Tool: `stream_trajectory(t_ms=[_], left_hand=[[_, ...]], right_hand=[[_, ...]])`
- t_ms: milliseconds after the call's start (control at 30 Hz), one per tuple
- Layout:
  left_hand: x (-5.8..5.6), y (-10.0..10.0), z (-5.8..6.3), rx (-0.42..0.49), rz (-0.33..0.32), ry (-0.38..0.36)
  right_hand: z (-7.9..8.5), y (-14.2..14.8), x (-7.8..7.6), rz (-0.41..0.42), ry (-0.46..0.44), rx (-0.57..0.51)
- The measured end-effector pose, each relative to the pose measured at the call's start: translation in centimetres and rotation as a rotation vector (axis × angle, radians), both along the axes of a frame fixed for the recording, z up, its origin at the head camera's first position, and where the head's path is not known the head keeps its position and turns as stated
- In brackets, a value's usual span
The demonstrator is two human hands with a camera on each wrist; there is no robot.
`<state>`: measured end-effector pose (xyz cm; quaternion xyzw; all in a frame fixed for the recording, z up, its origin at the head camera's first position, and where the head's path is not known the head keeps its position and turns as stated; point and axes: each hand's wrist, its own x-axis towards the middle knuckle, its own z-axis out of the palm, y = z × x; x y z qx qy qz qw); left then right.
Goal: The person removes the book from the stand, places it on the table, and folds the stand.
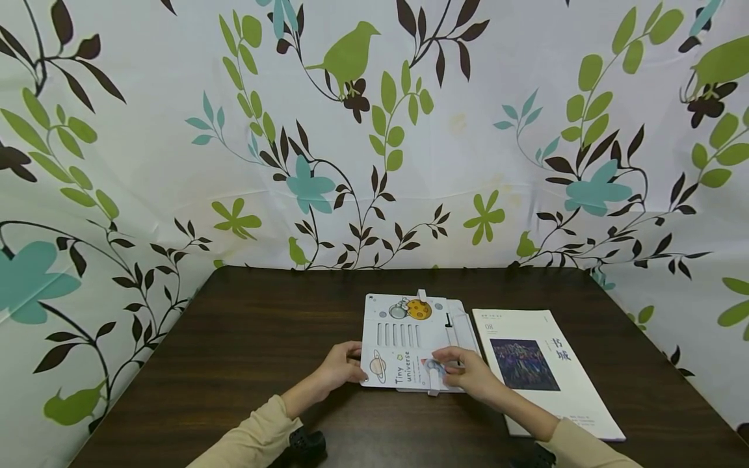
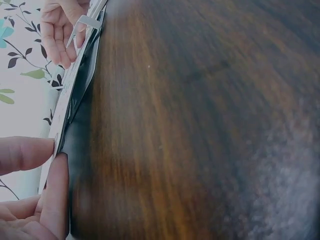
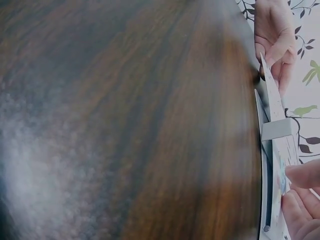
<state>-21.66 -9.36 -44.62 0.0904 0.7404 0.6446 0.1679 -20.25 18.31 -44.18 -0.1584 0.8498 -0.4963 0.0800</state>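
A flat white book stand [image 1: 386, 331], printed with cartoon planets and the words "Tiny universe", lies on the table. It has a row of slots, and a white clip [image 3: 276, 129] juts from its near edge. My left hand [image 1: 339, 364] pinches the stand's near left corner between thumb and fingers. In the left wrist view that corner is slightly raised off the tabletop. My right hand [image 1: 468, 374] is at the stand's lower right, fingertips touching the printed face beside the clip. Its thumb and fingers stand apart in the right wrist view.
Just right of the stand lies a cream-covered book [image 1: 541, 364] with a dark picture on its cover, its near part under my right forearm. The dark wooden table [image 1: 263, 325] ends at a patterned cloth backdrop [image 1: 445, 162].
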Motion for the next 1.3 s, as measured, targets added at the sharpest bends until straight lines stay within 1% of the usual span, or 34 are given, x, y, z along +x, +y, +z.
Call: stream_trajectory(t_ms=[200, 333, 433, 533, 633, 833, 933, 1100, 1300], left_hand=[[0.1, -0.1, 0.1, 0.002, -0.012, 0.012], [0.2, -0.4, 0.2, -0.009, -0.014, 0.024], [0.4, -0.7, 0.2, -0.018, -0.018, 0.039], [0.5, -0.9, 0.2, -0.020, -0.024, 0.051], [0.6, -1.1, 0.2, -0.028, -0.028, 0.061], [0.8, -1.4, 0.1, -0.057, -0.039, 0.067], [0.9, -1.4, 0.1, -0.054, -0.043, 0.063], [1.0, -1.4, 0.1, -0.042, -0.041, 0.053], [0.9, -1.4, 0.0, -0.049, -0.041, 0.075]], right_hand=[[0.8, 0.4, -0.1, -0.019, 0.002, -0.004], [1.9, 1.4, -0.3, -0.064, 0.048, 0.022], [2.8, 2.5, -0.7, -0.108, 0.107, 0.045], [3.1, 3.7, -1.2, -0.145, 0.151, 0.068], [2.9, 4.9, -1.4, -0.152, 0.149, 0.086], [1.7, 6.1, -1.4, -0.171, 0.034, 0.084], [1.1, 6.2, -1.3, -0.166, -0.004, 0.091], [0.6, 6.1, -1.3, -0.153, -0.006, 0.106], [0.3, 6.1, -1.4, -0.161, -0.007, 0.115]])
